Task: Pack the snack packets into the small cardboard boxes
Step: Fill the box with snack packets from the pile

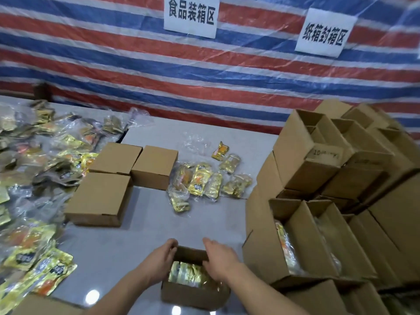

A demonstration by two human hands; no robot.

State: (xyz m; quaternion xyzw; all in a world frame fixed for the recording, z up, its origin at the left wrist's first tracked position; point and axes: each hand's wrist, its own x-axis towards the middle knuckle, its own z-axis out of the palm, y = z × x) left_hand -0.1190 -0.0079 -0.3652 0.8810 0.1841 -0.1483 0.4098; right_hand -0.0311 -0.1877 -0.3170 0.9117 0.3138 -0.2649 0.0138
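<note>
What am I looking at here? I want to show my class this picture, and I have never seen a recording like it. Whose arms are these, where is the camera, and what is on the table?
There is no machine here. A person wears a camera on the head, and it looks forward and down, so you see that person's own two arms from above.

Both hands are at a small open box near the bottom edge. The left hand curls round its far left corner; the right hand rests over its right side. Gold snack packets already lie inside.

On the grey table are three closed boxes, a loose group of packets in the middle, and a big heap of packets on the left. Stacked open cartons stand on the right. Two paper signs hang on the striped sheet behind.
</note>
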